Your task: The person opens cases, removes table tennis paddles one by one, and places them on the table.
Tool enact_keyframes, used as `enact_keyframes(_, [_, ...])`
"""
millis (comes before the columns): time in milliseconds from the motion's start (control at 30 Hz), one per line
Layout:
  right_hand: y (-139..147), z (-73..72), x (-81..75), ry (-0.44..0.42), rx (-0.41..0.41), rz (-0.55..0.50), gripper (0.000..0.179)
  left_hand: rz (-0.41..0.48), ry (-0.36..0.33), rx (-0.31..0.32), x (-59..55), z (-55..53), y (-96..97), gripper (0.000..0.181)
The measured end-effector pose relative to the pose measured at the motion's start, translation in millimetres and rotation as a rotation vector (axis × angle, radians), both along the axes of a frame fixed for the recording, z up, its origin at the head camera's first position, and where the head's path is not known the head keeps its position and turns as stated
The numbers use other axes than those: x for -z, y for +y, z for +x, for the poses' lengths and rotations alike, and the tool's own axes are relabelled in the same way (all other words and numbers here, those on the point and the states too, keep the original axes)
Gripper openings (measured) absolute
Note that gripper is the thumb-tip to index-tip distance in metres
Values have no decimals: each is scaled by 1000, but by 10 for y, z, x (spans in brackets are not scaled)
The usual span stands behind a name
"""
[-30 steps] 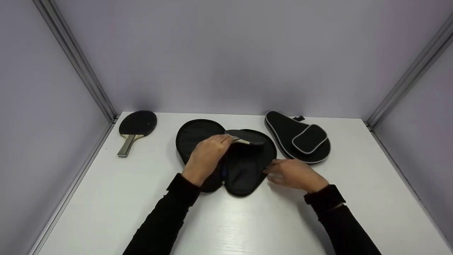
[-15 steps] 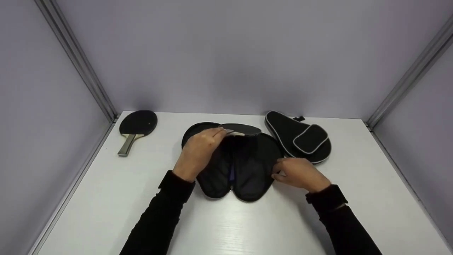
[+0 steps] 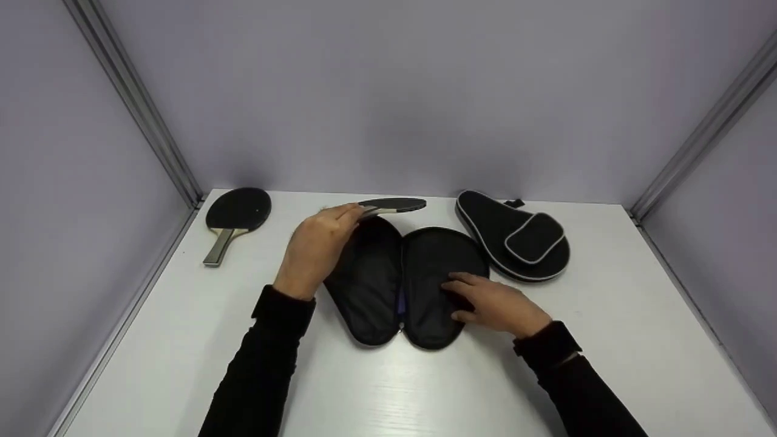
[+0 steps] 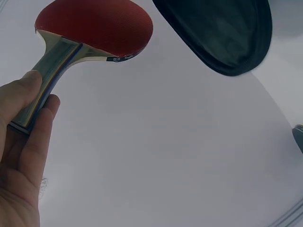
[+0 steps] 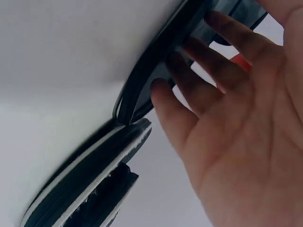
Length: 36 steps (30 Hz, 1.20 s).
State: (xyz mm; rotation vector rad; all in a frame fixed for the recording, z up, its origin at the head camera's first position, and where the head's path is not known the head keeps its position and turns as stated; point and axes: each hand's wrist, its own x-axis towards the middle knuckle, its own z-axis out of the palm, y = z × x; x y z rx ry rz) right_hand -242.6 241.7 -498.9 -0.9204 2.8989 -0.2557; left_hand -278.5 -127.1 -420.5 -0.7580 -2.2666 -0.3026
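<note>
My left hand [image 3: 315, 249] grips a table tennis paddle [image 3: 396, 204] by its handle, raised over the far part of an unzipped black paddle case [image 3: 370, 297]. In the left wrist view the paddle's red rubber face [image 4: 94, 26] shows, with thumb and fingers on either side of the striped handle [image 4: 47, 78]. The case lies spread flat in two halves, joined along the middle, dark lining upward. My right hand [image 3: 495, 301] reaches over the case's right half [image 3: 431, 255], fingers extended. In the right wrist view its fingertips [image 5: 175, 59] are right at the dark lining.
A second paddle [image 3: 238, 209], black side up, lies at the table's back left. At the back right, a closed black case [image 3: 485, 227] with white piping and a small pocket [image 3: 534, 238] sits beside the spread case. Grey walls [image 3: 388, 91] enclose the white table [image 3: 394, 394].
My left hand has lifted the paddle away from the case, back and to the left. The spread case has shifted right. My right hand has gone from the case's edge to over its lining.
</note>
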Motion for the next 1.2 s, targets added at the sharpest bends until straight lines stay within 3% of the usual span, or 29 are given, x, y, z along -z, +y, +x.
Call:
enact_keyframes(100, [-21,16,-1,-56,27,-19,62,47,-22,-12,-19,-32,-115,24])
enact_keyframes(400, [-38,0,20,-95,48,-23,63,167,-99,-69,-19,-130,-500,24])
enact_keyframes(767, [-22,3,20,-77,56,-3,62,216,-198,-152,74,-242,-878,22])
enact_keyframes(1067, [-16,19,-6,-79,33,-25,61,215,-272,-246,193,-309,-1046,22])
enact_keyframes(1200, [-17,11,-1,-80,34,-25,61,231,-281,-258,255,-339,-1097,22])
